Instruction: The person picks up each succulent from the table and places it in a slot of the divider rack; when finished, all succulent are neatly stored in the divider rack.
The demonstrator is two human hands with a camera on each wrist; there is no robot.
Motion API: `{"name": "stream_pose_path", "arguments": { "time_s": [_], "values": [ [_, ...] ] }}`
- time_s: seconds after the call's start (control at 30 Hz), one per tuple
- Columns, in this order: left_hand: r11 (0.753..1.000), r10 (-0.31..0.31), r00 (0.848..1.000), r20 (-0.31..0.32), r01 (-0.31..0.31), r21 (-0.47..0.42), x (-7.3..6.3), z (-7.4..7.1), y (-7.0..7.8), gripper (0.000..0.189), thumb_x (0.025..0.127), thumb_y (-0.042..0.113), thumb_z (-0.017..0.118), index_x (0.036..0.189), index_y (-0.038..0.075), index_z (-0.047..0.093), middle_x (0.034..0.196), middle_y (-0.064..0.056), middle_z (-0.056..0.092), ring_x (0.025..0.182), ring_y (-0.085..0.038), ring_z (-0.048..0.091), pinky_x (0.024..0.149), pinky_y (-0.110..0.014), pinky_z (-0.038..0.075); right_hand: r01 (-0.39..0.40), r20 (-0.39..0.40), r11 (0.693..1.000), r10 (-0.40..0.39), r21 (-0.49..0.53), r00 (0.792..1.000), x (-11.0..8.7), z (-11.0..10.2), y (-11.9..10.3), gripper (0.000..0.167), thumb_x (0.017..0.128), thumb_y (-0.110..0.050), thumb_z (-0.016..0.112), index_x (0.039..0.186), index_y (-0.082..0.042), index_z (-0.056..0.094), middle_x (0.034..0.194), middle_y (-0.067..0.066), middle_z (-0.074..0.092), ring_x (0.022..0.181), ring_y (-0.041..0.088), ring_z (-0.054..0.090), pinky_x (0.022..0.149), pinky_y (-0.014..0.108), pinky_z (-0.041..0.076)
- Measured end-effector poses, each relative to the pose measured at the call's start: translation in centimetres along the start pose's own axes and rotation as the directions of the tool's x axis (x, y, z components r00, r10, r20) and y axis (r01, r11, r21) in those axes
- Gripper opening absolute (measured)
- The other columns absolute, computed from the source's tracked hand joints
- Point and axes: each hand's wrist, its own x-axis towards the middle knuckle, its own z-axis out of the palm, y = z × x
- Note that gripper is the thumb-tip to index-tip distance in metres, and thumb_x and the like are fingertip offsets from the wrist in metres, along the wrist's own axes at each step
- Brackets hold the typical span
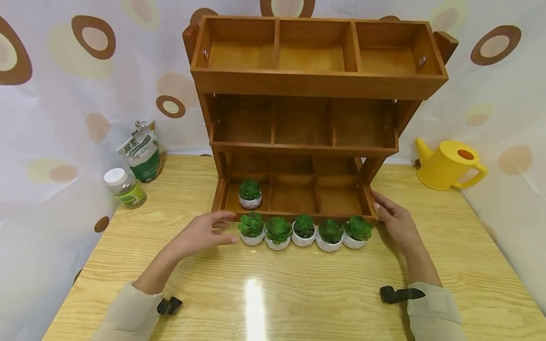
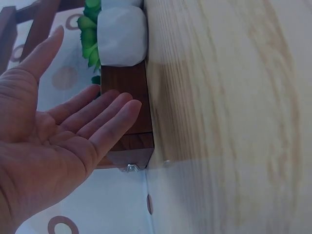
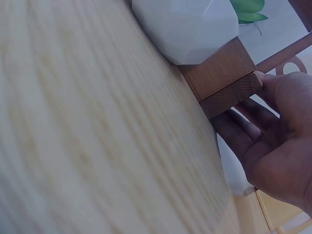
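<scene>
Touching the right end of the lowest tier of a wooden shelf [image 1: 317, 85], the right hand [image 1: 396, 221] had its thumb and fingers against the outer side, its grip loose rather than wrapped round the wood. The left hand [image 1: 204, 232] was near the left end of the same tier, beside the leftmost pot of a row of potted plants [image 1: 304, 232]. Its fingers were extended and apart and its grip held nothing; whether the fingertips touched the wood could not be told.

The row counted five green plants in white faceted pots, set close together on the table [image 1: 324, 293] along the front of the lowest tier. A sixth potted plant [image 1: 250, 195] stood upright in that tier's left compartment. Each of the three tiers was divided into three compartments.

To the right of the shelf stood a yellow watering can [image 1: 445, 166], its spout toward the shelf. On the left were a clear jar [image 1: 125, 189] with a white lid and, just behind it, a green and white pouch [image 1: 143, 154]. Behind everything hung a pale covering [image 1: 59, 128] with brown ring shapes. Both sleeves were light, each with a black device at the wrist.
</scene>
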Motion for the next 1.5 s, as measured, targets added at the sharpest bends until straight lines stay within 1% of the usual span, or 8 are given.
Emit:
{"name": "stream_pose_path", "arguments": {
  "time_s": [0.13, 0.27, 0.33, 0.63, 0.8, 0.97, 1.27, 1.5],
  "values": [
    [1.000, 0.001, 1.000, 0.019, -0.001, -0.012, 0.5, 0.5, 0.1, 0.073, 0.089, 0.037, 0.079, 0.149, 0.008, 0.049, 0.147, -0.014, 0.056, 0.135, -0.038, 0.055, 0.104, -0.048, 0.052, 0.002, 0.003, 1.000, -0.002, 0.004, 1.000, 0.0, 0.1, 0.1, 0.056, 0.109, -0.045, 0.035, 0.162, -0.026, 0.026, 0.165, 0.011, 0.031, 0.149, 0.036, 0.037, 0.106, 0.020, 0.047],
    [1.000, 0.003, 1.000, 0.031, -0.003, -0.018, 1.0, 0.9, 0.1, 0.075, 0.088, 0.035, 0.080, 0.150, 0.009, 0.048, 0.148, -0.015, 0.056, 0.134, -0.036, 0.056, 0.104, -0.046, 0.053, 0.007, 0.006, 1.000, -0.007, 0.027, 1.000, 0.1, 0.1, 0.1, 0.056, 0.110, -0.045, 0.035, 0.162, -0.026, 0.026, 0.165, 0.012, 0.033, 0.148, 0.036, 0.039, 0.097, 0.009, 0.046],
    [1.000, -0.002, 0.999, 0.034, 0.002, -0.014, 1.2, 1.1, 0.1, 0.074, 0.088, 0.033, 0.080, 0.151, 0.009, 0.048, 0.148, -0.015, 0.055, 0.134, -0.036, 0.056, 0.103, -0.046, 0.053, 0.008, 0.006, 1.000, -0.008, 0.029, 1.000, 0.1, 0.1, 0.1, 0.056, 0.110, -0.045, 0.035, 0.162, -0.026, 0.026, 0.165, 0.012, 0.033, 0.148, 0.035, 0.039, 0.096, 0.008, 0.046],
    [0.999, -0.014, 0.999, 0.034, 0.012, 0.048, 2.2, 1.9, 0.7, 0.076, 0.087, 0.033, 0.082, 0.150, 0.005, 0.048, 0.146, -0.015, 0.057, 0.130, -0.034, 0.059, 0.104, -0.046, 0.053, -0.009, 0.001, 1.000, 0.009, 0.015, 1.000, 0.0, 0.0, 0.1, 0.056, 0.110, -0.045, 0.035, 0.162, -0.027, 0.026, 0.166, 0.010, 0.031, 0.150, 0.034, 0.036, 0.106, 0.018, 0.045],
    [0.997, -0.026, 1.000, 0.013, 0.025, 0.079, 2.4, 2.3, 1.0, 0.074, 0.084, 0.034, 0.084, 0.146, 0.010, 0.052, 0.137, -0.010, 0.063, 0.115, -0.026, 0.066, 0.097, -0.043, 0.056, -0.007, 0.005, 1.000, 0.007, 0.023, 1.000, -0.1, 0.1, 0.0, 0.056, 0.110, -0.045, 0.035, 0.162, -0.026, 0.027, 0.165, 0.009, 0.032, 0.151, 0.034, 0.035, 0.108, 0.018, 0.044],
    [0.996, -0.024, 1.000, 0.005, 0.024, 0.082, 2.5, 2.5, 1.1, 0.071, 0.083, 0.032, 0.085, 0.144, 0.013, 0.054, 0.132, -0.006, 0.065, 0.101, -0.016, 0.067, 0.088, -0.037, 0.057, 0.002, 0.001, 1.000, -0.002, 0.014, 1.000, -0.1, 0.1, -0.2, 0.057, 0.109, -0.046, 0.036, 0.162, -0.025, 0.027, 0.166, 0.009, 0.030, 0.152, 0.034, 0.032, 0.113, 0.026, 0.042],
    [0.992, -0.004, 1.000, 0.010, 0.002, 0.123, 2.9, 2.9, 1.0, 0.068, 0.081, 0.026, 0.086, 0.141, 0.014, 0.056, 0.123, -0.003, 0.069, 0.098, -0.015, 0.064, 0.083, -0.035, 0.054, 0.009, -0.002, 1.000, -0.009, 0.004, 1.000, -0.2, 0.2, -0.2, 0.059, 0.108, -0.048, 0.037, 0.161, -0.025, 0.028, 0.166, 0.010, 0.030, 0.152, 0.035, 0.032, 0.114, 0.031, 0.041],
    [0.986, 0.009, 1.000, -0.001, -0.009, 0.165, 2.9, 2.5, 1.1, 0.066, 0.079, 0.027, 0.088, 0.136, 0.013, 0.058, 0.117, -0.003, 0.070, 0.092, -0.014, 0.063, 0.081, -0.033, 0.054, -0.003, -0.004, 1.000, 0.003, 0.022, 1.000, -0.1, 0.2, -0.2, 0.057, 0.109, -0.046, 0.036, 0.162, -0.025, 0.027, 0.166, 0.010, 0.030, 0.152, 0.036, 0.031, 0.119, 0.055, 0.031]
  ]
}}
